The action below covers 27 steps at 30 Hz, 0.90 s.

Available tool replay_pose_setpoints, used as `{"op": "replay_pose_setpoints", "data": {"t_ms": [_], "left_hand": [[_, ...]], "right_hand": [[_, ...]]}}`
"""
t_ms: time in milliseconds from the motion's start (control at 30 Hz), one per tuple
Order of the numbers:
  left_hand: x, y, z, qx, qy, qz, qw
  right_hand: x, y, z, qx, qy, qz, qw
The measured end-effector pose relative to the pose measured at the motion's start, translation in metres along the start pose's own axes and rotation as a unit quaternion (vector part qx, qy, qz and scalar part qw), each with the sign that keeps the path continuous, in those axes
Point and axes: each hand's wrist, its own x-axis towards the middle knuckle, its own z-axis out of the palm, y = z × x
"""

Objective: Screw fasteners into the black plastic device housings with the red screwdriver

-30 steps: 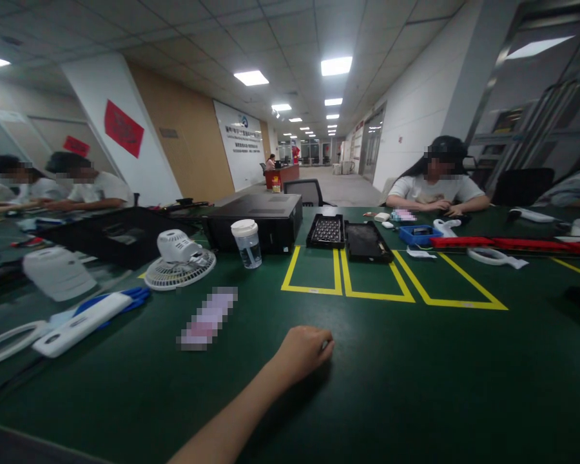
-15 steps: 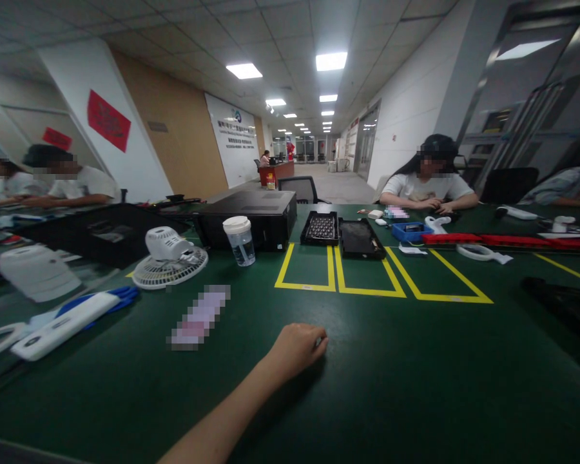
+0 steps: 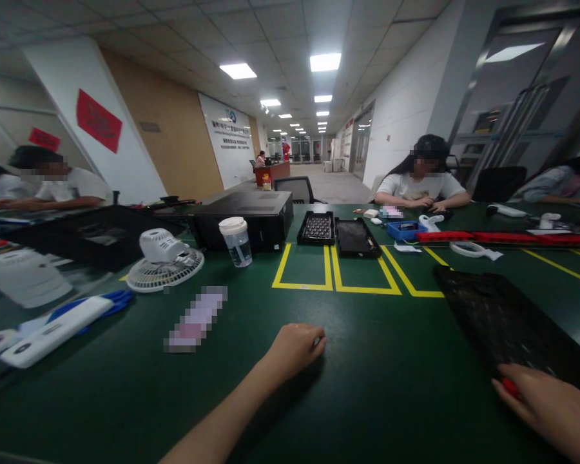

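Observation:
My left hand (image 3: 297,345) rests on the green tabletop, loosely closed into a fist, with nothing visible in it. At the lower right, my right hand (image 3: 544,403) is closed at the near edge of a flat black panel (image 3: 507,309), which looks blurred and tilted. A small red thing (image 3: 511,386) shows between my right thumb and fingers; its kind I cannot make out. Beyond my left hand, yellow tape (image 3: 302,287) marks out rectangles on the table. A black tray of small round parts (image 3: 318,227) and a second, shallow black tray (image 3: 357,237) stand behind them.
To the left are a blurred-out flat item (image 3: 196,319), a lidded cup (image 3: 236,241), a white fan (image 3: 164,261) and a white handheld device (image 3: 58,332). A large black case (image 3: 244,219) stands behind. A blue bin (image 3: 406,230) lies near a seated person (image 3: 423,180) across the table.
My right hand has come into view from the right, and the black panel has moved left and further into view with it. My left hand stays put; the view has turned slightly right.

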Motion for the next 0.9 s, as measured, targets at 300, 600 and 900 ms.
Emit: {"op": "replay_pose_setpoints", "data": {"t_ms": [300,600,900], "left_hand": [[-0.003,0.002,-0.005,-0.015,0.001,-0.002,1.0],[-0.004,0.002,-0.004,-0.013,0.058,-0.016,0.998],[-0.002,-0.007,0.0,-0.01,0.091,0.018,0.996]], "right_hand": [[0.013,-0.155,-0.013,-0.07,-0.118,-0.092,0.986],[0.025,-0.241,-0.006,-0.05,-0.141,-0.171,0.974],[0.031,-0.291,0.009,-0.022,-0.133,-0.228,0.964]]}}
